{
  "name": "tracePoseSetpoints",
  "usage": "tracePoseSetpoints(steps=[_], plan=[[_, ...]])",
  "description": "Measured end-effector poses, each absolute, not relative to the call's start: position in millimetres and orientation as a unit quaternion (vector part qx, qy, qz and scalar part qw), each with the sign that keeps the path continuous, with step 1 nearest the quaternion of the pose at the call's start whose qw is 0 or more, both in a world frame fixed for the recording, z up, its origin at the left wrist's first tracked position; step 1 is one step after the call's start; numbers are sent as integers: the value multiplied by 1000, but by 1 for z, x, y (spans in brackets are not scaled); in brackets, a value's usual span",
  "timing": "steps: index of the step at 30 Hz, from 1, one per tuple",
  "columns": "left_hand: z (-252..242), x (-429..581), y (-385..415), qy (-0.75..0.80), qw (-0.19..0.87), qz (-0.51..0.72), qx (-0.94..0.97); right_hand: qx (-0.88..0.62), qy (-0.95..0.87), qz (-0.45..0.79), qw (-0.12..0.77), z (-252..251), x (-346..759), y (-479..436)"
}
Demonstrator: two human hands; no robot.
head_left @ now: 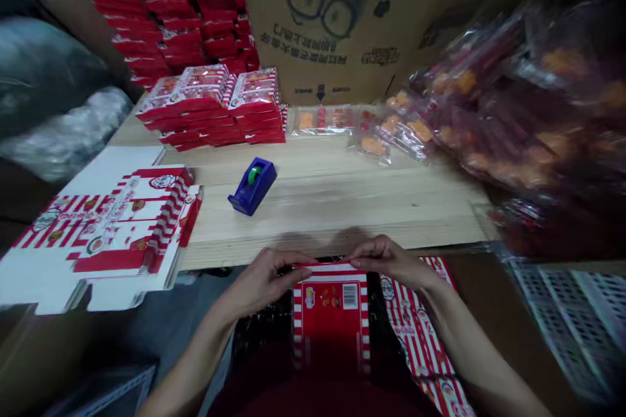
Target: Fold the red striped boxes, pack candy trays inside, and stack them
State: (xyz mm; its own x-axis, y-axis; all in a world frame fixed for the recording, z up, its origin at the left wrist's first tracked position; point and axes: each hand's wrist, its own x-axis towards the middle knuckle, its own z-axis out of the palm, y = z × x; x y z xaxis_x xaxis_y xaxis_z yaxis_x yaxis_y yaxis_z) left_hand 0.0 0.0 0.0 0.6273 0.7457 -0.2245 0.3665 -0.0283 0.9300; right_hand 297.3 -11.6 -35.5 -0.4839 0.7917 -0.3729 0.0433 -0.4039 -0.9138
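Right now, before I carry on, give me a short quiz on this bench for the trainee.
1. True or false: the left hand and right hand both pinch the top edge of the red-and-white carton.
2. Multiple choice: what stands on the wooden table? A) a blue tape dispenser B) a stapler C) a box cutter
3. Short answer: what colour are the pieces showing through the clear bags at the right of the table?

Key: 1 true; 2 A; 3 orange.
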Motion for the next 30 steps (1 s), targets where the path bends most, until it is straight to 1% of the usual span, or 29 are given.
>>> tracePoseSetpoints(steps=[6, 12, 16, 19, 22, 26, 30], plan=[[-3, -4, 5, 427, 560, 164, 690, -442, -493, 700, 269, -30, 285, -7], [-9, -7, 3, 422, 554, 176, 696, -497, -547, 595, 316, -32, 274, -27], [-10, -4, 2, 419, 536, 182, 710, -475, -580, 592, 296, -27, 285, -46], [-9, 1, -5, 413, 504, 193, 734, -481, -613, 551, 297, -25, 292, -59], [-7, 5, -19, 401, 466, 217, 758, -506, -606, 516, 334, -27, 289, -72], [-11, 7, -41, 397, 430, 274, 763, -544, -526, 512, 408, -34, 277, -83], [-23, 7, -53, 432, 433, 335, 717, -554, -508, 511, 417, -38, 271, -82]])
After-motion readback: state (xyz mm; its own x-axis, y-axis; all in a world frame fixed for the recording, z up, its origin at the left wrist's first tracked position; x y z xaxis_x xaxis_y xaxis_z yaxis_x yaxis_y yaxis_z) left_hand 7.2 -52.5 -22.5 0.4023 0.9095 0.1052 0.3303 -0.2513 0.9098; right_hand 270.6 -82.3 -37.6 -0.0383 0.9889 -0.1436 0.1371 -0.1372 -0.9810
